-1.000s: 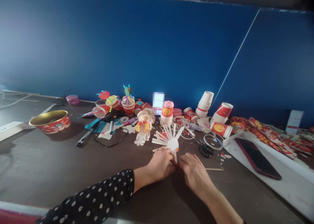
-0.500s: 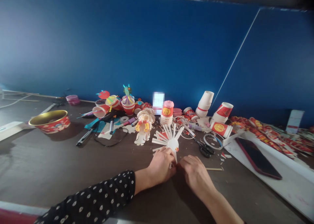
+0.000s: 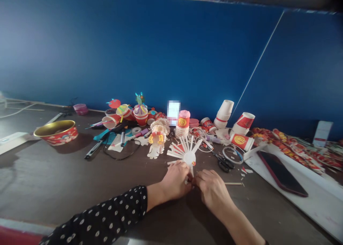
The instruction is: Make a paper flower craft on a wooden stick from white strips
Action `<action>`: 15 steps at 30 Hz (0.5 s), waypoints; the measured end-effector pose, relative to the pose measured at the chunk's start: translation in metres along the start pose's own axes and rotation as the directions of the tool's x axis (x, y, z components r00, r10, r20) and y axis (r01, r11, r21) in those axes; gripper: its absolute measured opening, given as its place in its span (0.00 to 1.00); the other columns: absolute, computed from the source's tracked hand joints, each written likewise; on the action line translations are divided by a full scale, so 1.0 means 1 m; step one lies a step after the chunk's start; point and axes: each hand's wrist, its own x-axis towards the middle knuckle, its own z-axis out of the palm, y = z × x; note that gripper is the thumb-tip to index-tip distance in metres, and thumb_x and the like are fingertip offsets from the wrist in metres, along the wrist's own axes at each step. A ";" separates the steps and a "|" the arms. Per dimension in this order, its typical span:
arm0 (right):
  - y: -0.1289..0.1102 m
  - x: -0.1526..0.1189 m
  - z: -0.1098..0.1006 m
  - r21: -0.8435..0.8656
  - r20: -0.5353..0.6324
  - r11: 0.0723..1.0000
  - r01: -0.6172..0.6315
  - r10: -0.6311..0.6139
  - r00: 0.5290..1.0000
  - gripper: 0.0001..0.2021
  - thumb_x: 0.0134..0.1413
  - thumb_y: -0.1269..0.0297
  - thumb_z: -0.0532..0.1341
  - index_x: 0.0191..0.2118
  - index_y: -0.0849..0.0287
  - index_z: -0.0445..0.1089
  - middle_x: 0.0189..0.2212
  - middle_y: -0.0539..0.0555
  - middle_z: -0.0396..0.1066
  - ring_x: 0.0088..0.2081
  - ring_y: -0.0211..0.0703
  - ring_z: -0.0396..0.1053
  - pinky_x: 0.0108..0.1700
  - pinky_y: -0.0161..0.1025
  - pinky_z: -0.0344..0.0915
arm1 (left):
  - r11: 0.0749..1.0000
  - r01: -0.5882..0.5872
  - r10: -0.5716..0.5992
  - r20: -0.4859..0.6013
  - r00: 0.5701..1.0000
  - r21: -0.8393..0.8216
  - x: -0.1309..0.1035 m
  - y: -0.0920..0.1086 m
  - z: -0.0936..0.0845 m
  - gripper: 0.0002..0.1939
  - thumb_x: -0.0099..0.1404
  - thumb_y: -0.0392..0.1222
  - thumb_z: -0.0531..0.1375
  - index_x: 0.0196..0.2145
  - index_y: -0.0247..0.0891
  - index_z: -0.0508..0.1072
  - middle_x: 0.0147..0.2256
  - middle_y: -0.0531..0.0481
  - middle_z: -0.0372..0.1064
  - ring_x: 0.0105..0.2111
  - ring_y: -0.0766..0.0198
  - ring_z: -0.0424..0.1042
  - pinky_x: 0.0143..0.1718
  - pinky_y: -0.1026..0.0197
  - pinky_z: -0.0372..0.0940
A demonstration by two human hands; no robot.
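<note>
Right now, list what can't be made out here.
All in the head view:
White paper cutout, partly: hidden by the left hand.
Whether the right hand pinches anything: hidden by its curled fingers.
Bright panel: content pixelated.
White tray: near end cut by the right edge.

Over on the left, a floral red bowl (image 3: 64,137) with a gold inside sits on the dark tabletop (image 3: 66,180) — and across to the right, a phone (image 3: 282,173) lies on a white tray (image 3: 321,209)! In front of the blue wall (image 3: 150,44), white stacked cups (image 3: 224,114) lean, while dark-handled scissors (image 3: 227,162) rest near the tray's corner.
</note>
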 end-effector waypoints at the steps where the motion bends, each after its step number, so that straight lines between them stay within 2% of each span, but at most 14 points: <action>1: 0.000 0.000 0.001 0.000 -0.006 1.000 -0.005 0.005 1.000 0.13 0.51 0.79 0.50 0.29 0.57 0.69 0.28 0.51 0.69 0.32 0.41 0.61 0.35 0.39 0.50 | 1.000 0.016 -0.016 0.002 1.000 -0.011 0.000 0.000 0.000 0.05 0.51 0.40 0.61 0.27 0.39 0.74 0.36 0.48 0.69 0.41 0.55 0.64 0.44 0.56 0.59; 4: -0.001 0.000 0.001 0.004 -0.019 1.000 -0.021 0.021 1.000 0.13 0.52 0.79 0.50 0.28 0.58 0.68 0.27 0.51 0.69 0.31 0.40 0.61 0.34 0.39 0.49 | 0.999 0.023 -0.023 -0.006 1.000 -0.027 0.001 -0.001 0.002 0.03 0.52 0.38 0.60 0.26 0.39 0.74 0.35 0.49 0.70 0.41 0.56 0.63 0.44 0.56 0.59; 8: -0.005 -0.003 -0.001 0.013 -0.014 0.998 -0.058 0.059 0.998 0.13 0.52 0.79 0.50 0.28 0.59 0.68 0.27 0.52 0.69 0.31 0.40 0.62 0.35 0.39 0.50 | 1.000 -0.001 0.000 -0.032 0.999 -0.025 0.001 -0.001 0.004 0.05 0.52 0.33 0.58 0.25 0.39 0.74 0.35 0.49 0.70 0.41 0.57 0.63 0.44 0.56 0.58; 11: -0.008 -0.007 -0.002 0.023 -0.004 0.997 -0.071 0.071 0.997 0.12 0.53 0.77 0.51 0.29 0.59 0.68 0.28 0.52 0.69 0.31 0.41 0.62 0.36 0.39 0.50 | 0.999 0.001 -0.003 -0.043 0.999 -0.033 0.001 0.001 0.004 0.04 0.52 0.34 0.59 0.24 0.39 0.74 0.35 0.50 0.70 0.40 0.57 0.63 0.43 0.56 0.58; 15: -0.010 -0.012 -0.004 -0.023 0.013 0.999 -0.029 0.029 0.999 0.10 0.53 0.76 0.53 0.30 0.58 0.69 0.30 0.52 0.69 0.34 0.42 0.62 0.38 0.40 0.50 | 0.999 0.013 -0.015 -0.052 0.999 -0.036 -0.001 0.002 0.002 0.03 0.52 0.36 0.59 0.23 0.38 0.73 0.34 0.50 0.70 0.39 0.57 0.64 0.42 0.56 0.59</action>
